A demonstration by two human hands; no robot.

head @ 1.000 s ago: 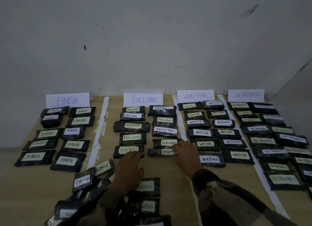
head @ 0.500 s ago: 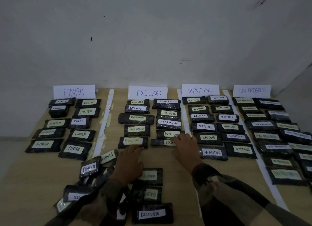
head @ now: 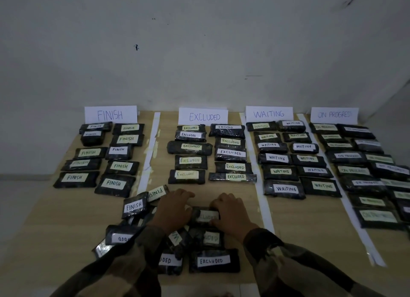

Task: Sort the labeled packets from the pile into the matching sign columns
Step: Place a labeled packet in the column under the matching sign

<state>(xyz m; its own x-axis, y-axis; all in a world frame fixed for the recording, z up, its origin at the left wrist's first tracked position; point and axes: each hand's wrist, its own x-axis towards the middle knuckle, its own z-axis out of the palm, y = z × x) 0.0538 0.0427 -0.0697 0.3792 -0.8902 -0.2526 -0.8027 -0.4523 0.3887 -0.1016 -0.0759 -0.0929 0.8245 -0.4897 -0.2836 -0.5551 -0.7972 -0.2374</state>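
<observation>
1. Black wrapped packets with handwritten paper labels lie in four columns on a pale wooden table [head: 233, 190]. A white sign heads each column, standing against the grey wall.
2. From left to right these read: FINISH sign [head: 110, 114], EXCLUDED sign [head: 203, 116], WAITING sign [head: 269, 113] and ON PROGRESS sign [head: 334, 114].
3. White tape strips [head: 148, 154] run down the table between the columns.
4. Packets under each sign carry the same word as the sign, on white or pale green labels. The ON PROGRESS labels at the right are dim and mostly hard to read.
5. The held packet [head: 206, 215] lies at the near middle of the table, on the far edge of the pile [head: 195, 241]. It is near the last row of the EXCLUDED column but apart from it. Its blurred label appears to read EXCLUDED.
6. The left hand [head: 172, 210] curls its fingers round the packet's left end.
7. The right hand [head: 230, 212] grips the right end, fingers bent over the far edge.
8. In the pile, the front packet [head: 211, 261] reads EXCLUDED, and two more labels show only "UDED".
9. The near FINISH packet [head: 134, 205] is tilted at the pile's left. A second FINISH packet [head: 156, 192] behind it is turned sideways.
10. One scrap of label shows a "W", and another label lies upside down.
11. Camouflage-patterned sleeves [head: 288, 259] cover both forearms.
</observation>
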